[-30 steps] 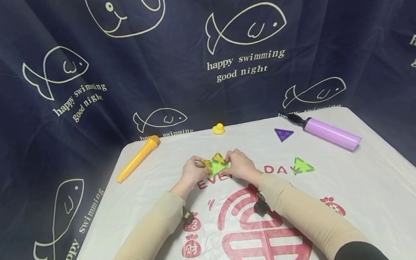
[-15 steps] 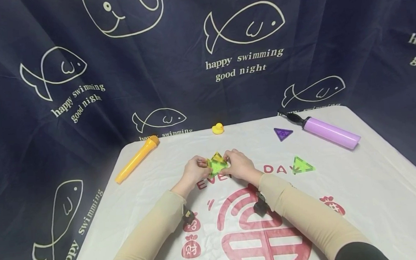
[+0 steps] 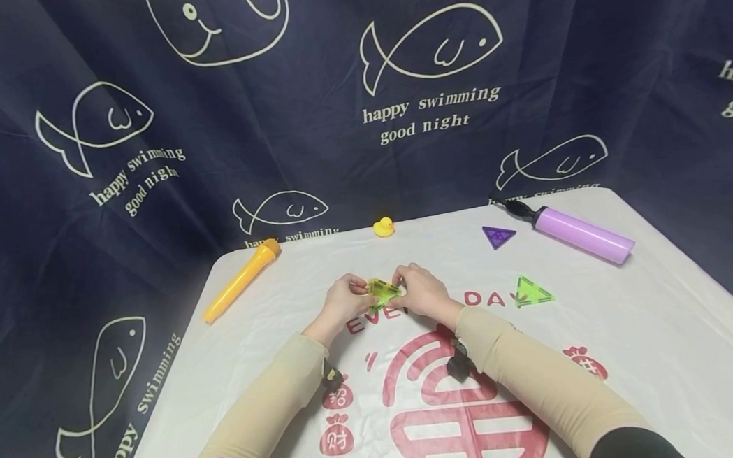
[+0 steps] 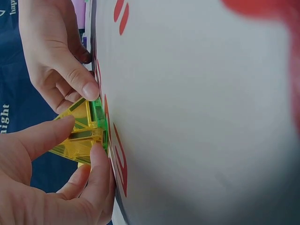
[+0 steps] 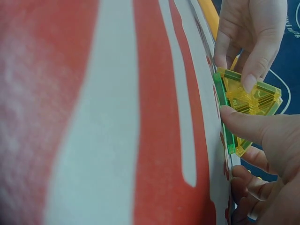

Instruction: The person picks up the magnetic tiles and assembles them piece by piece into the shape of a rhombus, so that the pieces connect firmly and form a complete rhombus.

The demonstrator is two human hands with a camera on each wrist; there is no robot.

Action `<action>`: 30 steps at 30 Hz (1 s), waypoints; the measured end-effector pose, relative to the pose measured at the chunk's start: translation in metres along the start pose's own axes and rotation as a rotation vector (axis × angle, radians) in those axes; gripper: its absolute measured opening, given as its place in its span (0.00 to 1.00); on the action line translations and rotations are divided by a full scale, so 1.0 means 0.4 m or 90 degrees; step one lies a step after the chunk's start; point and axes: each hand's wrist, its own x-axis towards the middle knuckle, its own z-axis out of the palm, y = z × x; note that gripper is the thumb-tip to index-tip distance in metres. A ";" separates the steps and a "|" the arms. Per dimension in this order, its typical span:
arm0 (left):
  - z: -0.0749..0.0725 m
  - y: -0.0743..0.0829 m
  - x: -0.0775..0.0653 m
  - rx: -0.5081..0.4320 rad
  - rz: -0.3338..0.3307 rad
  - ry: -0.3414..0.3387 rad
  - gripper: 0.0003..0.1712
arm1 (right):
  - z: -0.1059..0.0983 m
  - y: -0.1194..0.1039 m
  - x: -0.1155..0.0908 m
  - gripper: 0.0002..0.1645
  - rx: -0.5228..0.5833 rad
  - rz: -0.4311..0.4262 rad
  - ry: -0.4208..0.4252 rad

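In the head view my hands meet over the middle of the table around a small cluster of triangular magnetic tiles. A green triangular tile (image 5: 229, 140) lies flat at the bottom, and translucent yellow triangular tiles (image 4: 77, 149) stand tilted up from it, leaning together like a pyramid. My left hand (image 3: 347, 299) pinches a yellow tile between thumb and fingers. From the other side, my right hand (image 3: 425, 288) holds the cluster, its thumb at the green tile's edge and its fingers behind. Part of the cluster is hidden by fingers.
Another green triangular tile (image 3: 533, 291) lies to the right, with a purple triangular tile (image 3: 498, 236) farther back. Beside that rests a purple balloon pump (image 3: 584, 234). A rubber duck (image 3: 383, 227) sits at the back edge, an orange toy microphone (image 3: 241, 280) at the left. A dark curtain (image 3: 309, 120) hangs behind.
The yellow tile that stuck up behind the cluster has tipped forward over the green one. My left hand has shifted slightly right, closer to the right hand.
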 end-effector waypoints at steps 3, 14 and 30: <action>0.001 -0.001 0.001 0.011 0.001 0.003 0.20 | -0.001 -0.001 0.000 0.25 -0.002 0.002 -0.001; -0.012 -0.012 0.019 0.065 0.030 -0.038 0.30 | -0.015 0.001 -0.004 0.24 0.012 -0.004 -0.011; -0.057 -0.035 0.079 0.049 0.224 -0.285 0.37 | -0.103 0.075 -0.048 0.24 -0.055 -0.088 -0.058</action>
